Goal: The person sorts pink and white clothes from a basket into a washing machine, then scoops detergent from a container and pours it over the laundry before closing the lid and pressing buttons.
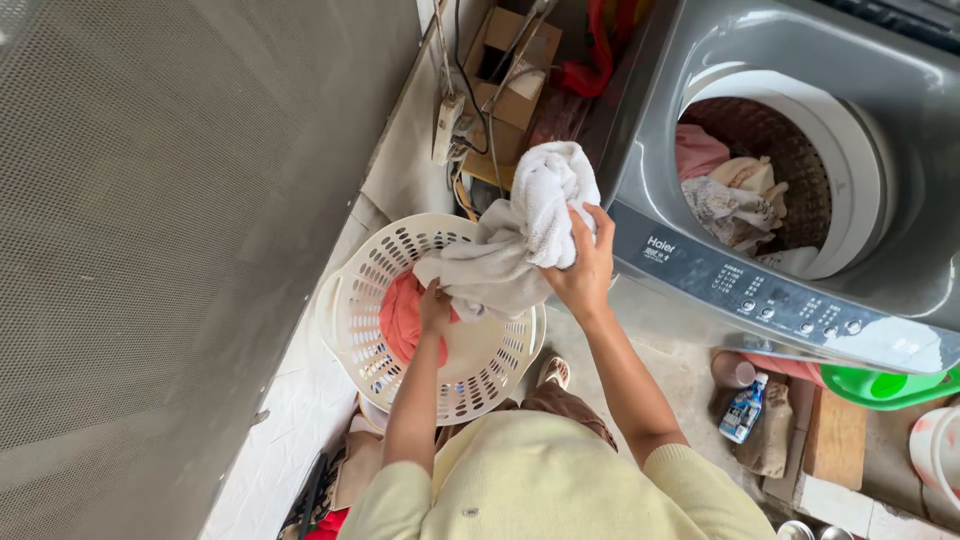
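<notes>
Overhead, right hand [582,262] clenched round a bunched white towel [548,196], lifted clear of the white laundry basket [355,300] and held near the rim of the grey top-loading washing machine [700,240]. Left hand [434,308] lower, over the basket, fingers closed on the trailing pale cloth [485,275], apparently to keep it from dragging. Red-pink garment [402,318] left in the perforated basket. Drum [790,160] open and partly filled with pink, cream and patterned clothes [725,190]. Small bottle [744,408] on the floor beside the machine.
</notes>
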